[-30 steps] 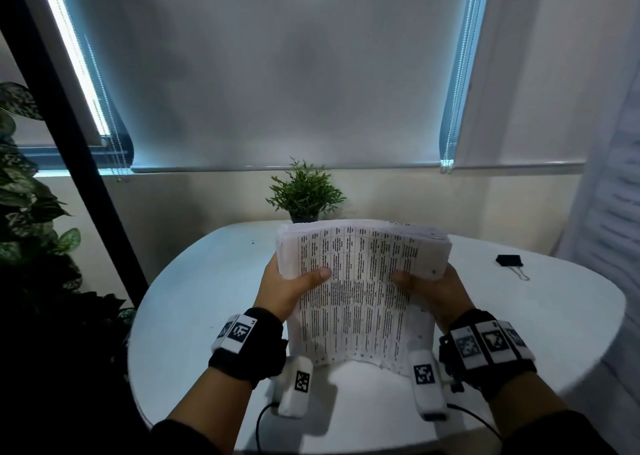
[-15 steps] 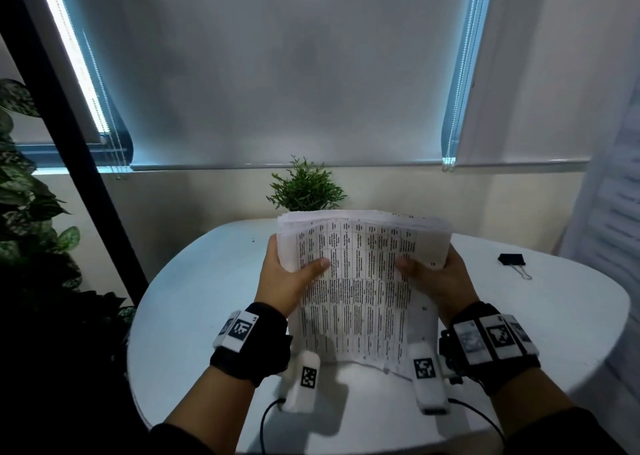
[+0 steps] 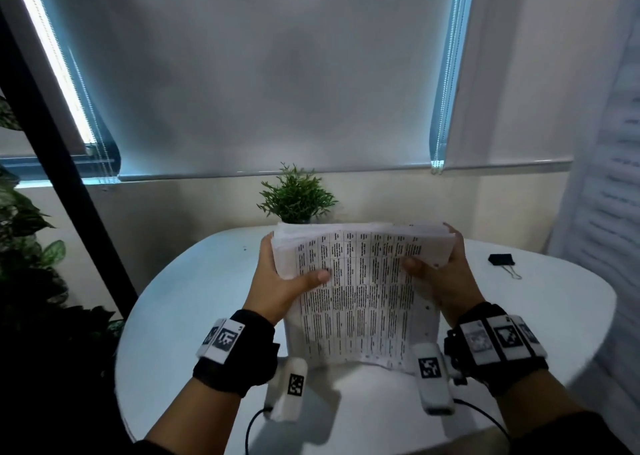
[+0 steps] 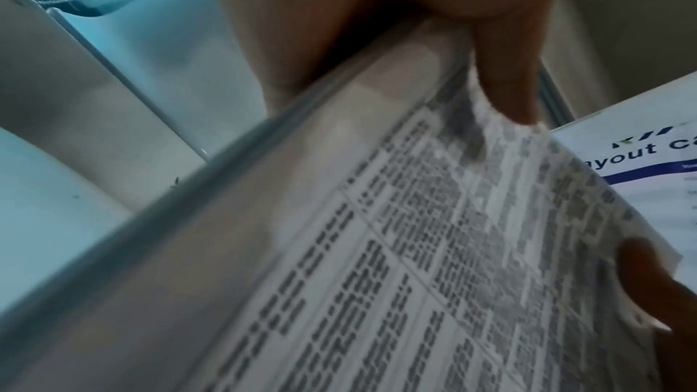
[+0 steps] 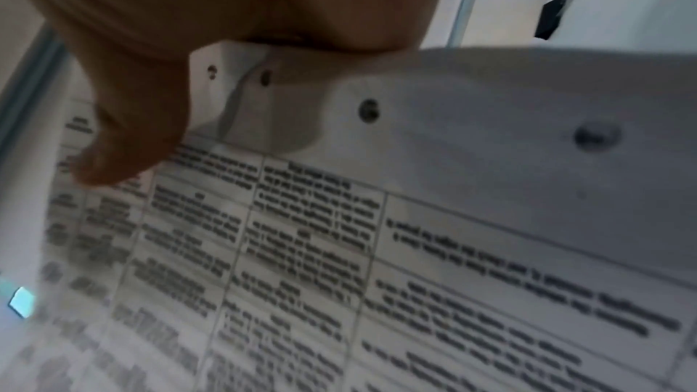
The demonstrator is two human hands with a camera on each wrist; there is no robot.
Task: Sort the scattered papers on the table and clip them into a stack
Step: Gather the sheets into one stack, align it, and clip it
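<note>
A thick stack of printed papers [image 3: 360, 291] stands upright on its lower edge on the white table [image 3: 194, 309], its top bending toward me. My left hand [image 3: 287, 278] grips its left edge, thumb across the printed front page. My right hand [image 3: 436, 274] grips the right edge the same way. In the left wrist view the thumb presses the table-printed top sheet [image 4: 415, 264]. The right wrist view shows punched holes along the margin of the papers [image 5: 452, 219]. A black binder clip [image 3: 502, 259] lies on the table to the right, apart from both hands.
A small green potted plant [image 3: 297, 198] stands at the table's far edge just behind the papers. Leafy plants and a dark slanted pole [image 3: 65, 177] border the left. A white sheet with blue print [image 4: 641, 166] shows at the right of the left wrist view.
Both hands slid up the sides of the stack toward its top corners. The stack stays upright on the table and its lower edge has lifted and dropped slightly.
</note>
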